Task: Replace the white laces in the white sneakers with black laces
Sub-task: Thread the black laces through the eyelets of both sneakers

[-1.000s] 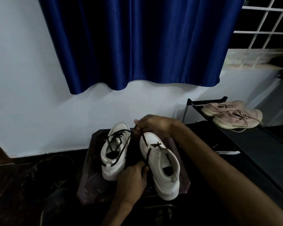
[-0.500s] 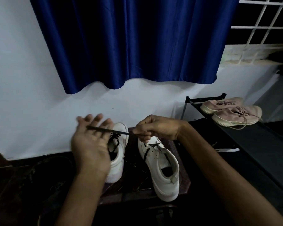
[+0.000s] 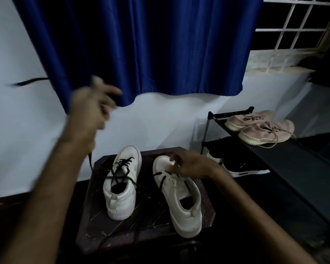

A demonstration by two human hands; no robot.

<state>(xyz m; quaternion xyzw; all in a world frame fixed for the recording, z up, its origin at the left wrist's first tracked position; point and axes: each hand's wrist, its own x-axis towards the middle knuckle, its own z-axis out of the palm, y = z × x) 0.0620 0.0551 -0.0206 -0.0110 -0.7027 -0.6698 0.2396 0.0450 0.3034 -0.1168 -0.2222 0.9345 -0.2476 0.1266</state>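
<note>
Lacing is in hand on the bench (image 3: 103,231): left hand (image 3: 91,109), blurred, grips the black lace (image 3: 30,82) raised high; right hand (image 3: 189,166) curls over the half-laced sneaker (image 3: 181,199) toe, whether pinching anything I cannot tell. Best pull evenly, shoe pinned down, so both ends match.

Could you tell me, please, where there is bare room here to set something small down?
Bare: the dark wooden table before the black-laced white sneaker, and the black rack shelf nearer than the beige sneakers. Crowded: the narrow gap between that sneaker and the half-laced white sneaker.
</note>
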